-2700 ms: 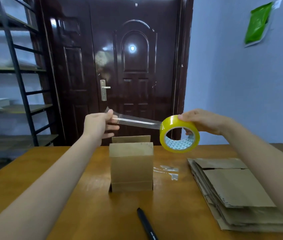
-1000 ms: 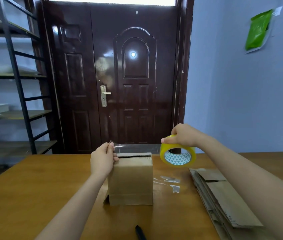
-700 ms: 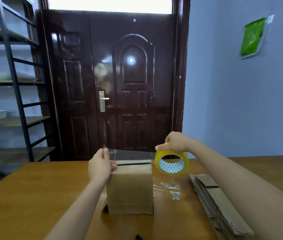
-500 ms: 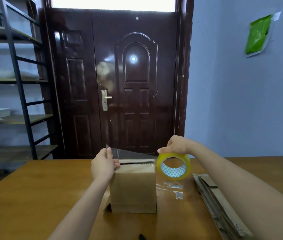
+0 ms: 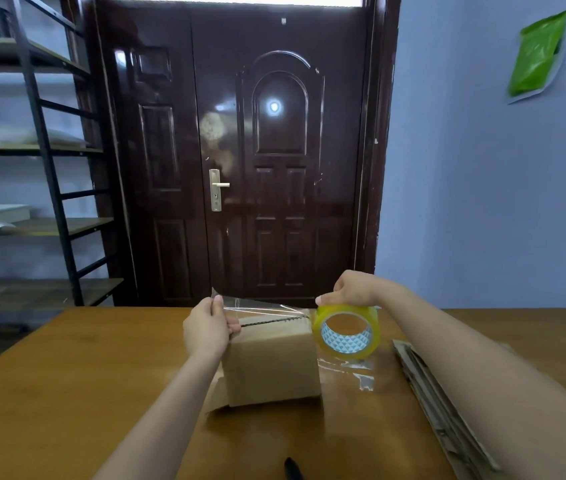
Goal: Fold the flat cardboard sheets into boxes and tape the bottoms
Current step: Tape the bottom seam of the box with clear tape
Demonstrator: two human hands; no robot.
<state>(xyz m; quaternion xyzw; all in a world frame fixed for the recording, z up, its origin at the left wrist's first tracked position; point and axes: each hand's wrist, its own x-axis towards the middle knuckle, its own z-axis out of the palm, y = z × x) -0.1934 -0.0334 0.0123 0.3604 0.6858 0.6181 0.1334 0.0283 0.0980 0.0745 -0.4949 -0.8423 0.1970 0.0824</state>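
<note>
A folded brown cardboard box (image 5: 271,365) stands on the wooden table (image 5: 66,393) with its flap seam facing up. My left hand (image 5: 207,329) pinches the free end of a clear tape strip (image 5: 260,304) at the box's top left edge. My right hand (image 5: 352,289) grips a yellow tape roll (image 5: 345,330) from above, just right of the box's top. The strip stretches between the two hands right above the seam. A stack of flat cardboard sheets (image 5: 444,410) lies to the right, partly hidden by my right forearm.
Scraps of clear tape (image 5: 357,372) stick to the table right of the box. A black pen (image 5: 293,469) lies at the near edge. A dark door (image 5: 274,150) stands behind the table and a metal shelf rack (image 5: 32,168) at left.
Both hands have come down from above the box to its top, bringing the stretched tape strip close to the seam. The strip between the hands is a little shorter.
</note>
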